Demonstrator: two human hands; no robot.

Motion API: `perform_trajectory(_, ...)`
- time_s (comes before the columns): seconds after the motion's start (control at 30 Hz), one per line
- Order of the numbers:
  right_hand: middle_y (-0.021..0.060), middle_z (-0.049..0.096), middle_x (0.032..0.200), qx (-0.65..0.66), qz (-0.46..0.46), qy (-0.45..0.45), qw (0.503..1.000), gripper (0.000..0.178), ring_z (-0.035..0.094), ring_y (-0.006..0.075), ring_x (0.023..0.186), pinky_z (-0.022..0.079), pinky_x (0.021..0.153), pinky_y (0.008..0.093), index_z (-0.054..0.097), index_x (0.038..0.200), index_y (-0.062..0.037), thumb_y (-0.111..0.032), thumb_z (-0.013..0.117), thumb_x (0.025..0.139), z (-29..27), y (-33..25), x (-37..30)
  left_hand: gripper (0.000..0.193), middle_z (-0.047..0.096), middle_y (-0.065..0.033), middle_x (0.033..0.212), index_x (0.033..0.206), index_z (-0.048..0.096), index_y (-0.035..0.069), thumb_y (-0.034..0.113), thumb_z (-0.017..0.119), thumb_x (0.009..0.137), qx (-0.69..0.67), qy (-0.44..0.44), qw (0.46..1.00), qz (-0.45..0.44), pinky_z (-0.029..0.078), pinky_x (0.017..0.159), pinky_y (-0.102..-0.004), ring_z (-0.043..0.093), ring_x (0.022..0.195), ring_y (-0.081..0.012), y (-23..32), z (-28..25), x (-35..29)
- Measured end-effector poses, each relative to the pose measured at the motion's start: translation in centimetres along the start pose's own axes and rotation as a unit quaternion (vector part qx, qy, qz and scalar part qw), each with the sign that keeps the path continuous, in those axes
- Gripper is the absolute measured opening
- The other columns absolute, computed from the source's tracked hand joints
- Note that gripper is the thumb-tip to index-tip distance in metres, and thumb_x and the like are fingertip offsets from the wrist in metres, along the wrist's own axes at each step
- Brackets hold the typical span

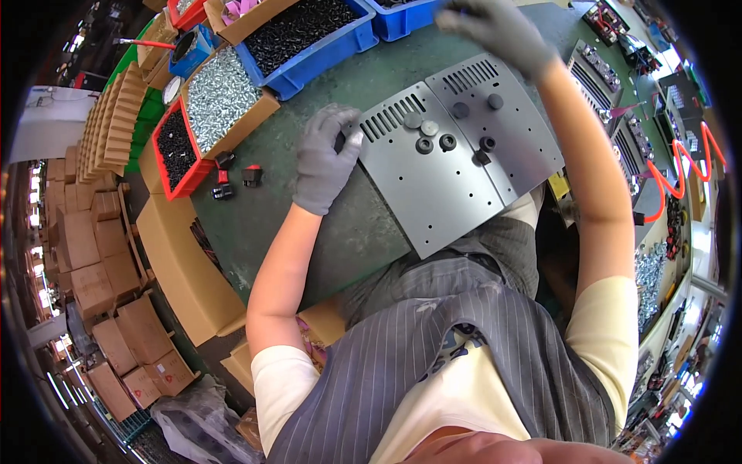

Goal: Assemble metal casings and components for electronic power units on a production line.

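Two grey metal panels (452, 193) with slots and small holes lie side by side on the green worktable. Round black plugs (495, 101) and ring-shaped black parts (447, 142) sit on them, with one square black piece (481, 158). My left hand (328, 158), in a grey glove, is at the slotted left edge of the panels. Its fingers are curled toward the thumb; what lies inside them is hidden. My right hand (498, 35), also gloved, is above the panels' far edge, close to a blue bin (402, 22). Its fingers reach leftward, loosely apart and slightly blurred.
A large blue bin of black parts (305, 73) stands at the far left. Near it are a carton of silver screws (222, 99) and a red bin of black screws (202, 172). Small red-black connectors (252, 175) lie on the table. A red coiled hose (679, 166) hangs at the right.
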State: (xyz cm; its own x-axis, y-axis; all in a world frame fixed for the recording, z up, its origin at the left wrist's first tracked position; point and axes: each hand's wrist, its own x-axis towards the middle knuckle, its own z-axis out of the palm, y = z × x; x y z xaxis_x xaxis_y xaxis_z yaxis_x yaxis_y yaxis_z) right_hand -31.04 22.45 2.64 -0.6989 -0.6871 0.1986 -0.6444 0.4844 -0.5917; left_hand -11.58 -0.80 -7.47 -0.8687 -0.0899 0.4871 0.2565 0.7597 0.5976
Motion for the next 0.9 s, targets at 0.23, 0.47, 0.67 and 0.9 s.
perform_trajectory(0.23, 0.0101, 0.057, 0.084, -0.069, -0.019, -0.022, 0.997, 0.018, 0.056, 0.0299, 0.082, 0.045, 0.071, 0.0386, 0.062, 0.091, -0.0078, -0.017, 0.065, 0.076, 4.2, -3.6, -15.6, 0.024, 0.062, -0.0143, 0.105, 0.090, 0.069, 0.016, 0.033, 0.067, 0.074, 0.044, -0.135, 0.985, 0.093, 0.042, 0.091, -0.0404, 0.055, 0.107, -0.0295, 4.6, 2.3, 4.0)
perform_trajectory(0.47, 0.0116, 0.063, 0.088, 0.080, 0.123, 0.203, 0.968, 0.016, 0.062, 0.0264, 0.083, 0.048, 0.075, 0.0322, 0.065, 0.093, -0.0036, -0.010, 0.063, 0.078, 4.7, -0.2, -17.8, 0.027, 0.064, -0.0059, 0.091, 0.086, 0.070, 0.012, 0.037, 0.067, 0.076, 0.111, -0.188, 0.975, -0.036, 0.045, 0.080, -0.0380, 0.058, 0.092, -0.0260, 4.9, 4.8, 7.1)
perform_trajectory(0.67, 0.0108, 0.061, 0.094, 0.089, 0.130, 0.234, 0.959, 0.021, 0.060, 0.0186, 0.078, 0.046, 0.071, 0.0278, 0.062, 0.099, -0.0005, -0.012, 0.062, 0.082, 4.3, 1.3, -18.3, 0.039, 0.061, -0.0114, 0.101, 0.109, 0.062, 0.014, 0.037, 0.065, 0.078, 0.162, -0.139, 0.976, -0.044, 0.046, 0.083, -0.0390, 0.058, 0.092, -0.0297, 4.2, 7.1, 7.8)
perform_trajectory(0.9, 0.0025, 0.059, 0.076, 0.452, 0.214, 0.131, 0.856, 0.036, 0.048, 0.0066, 0.058, 0.036, 0.051, 0.0194, 0.060, 0.099, -0.0002, -0.032, 0.060, 0.083, 2.5, 3.1, -27.0, 0.028, 0.060, -0.0114, 0.099, 0.106, 0.062, 0.010, 0.026, 0.062, 0.083, -0.027, -0.038, 0.998, -0.034, 0.048, 0.077, -0.0329, 0.060, 0.088, -0.0236, 2.8, 1.2, 5.9)
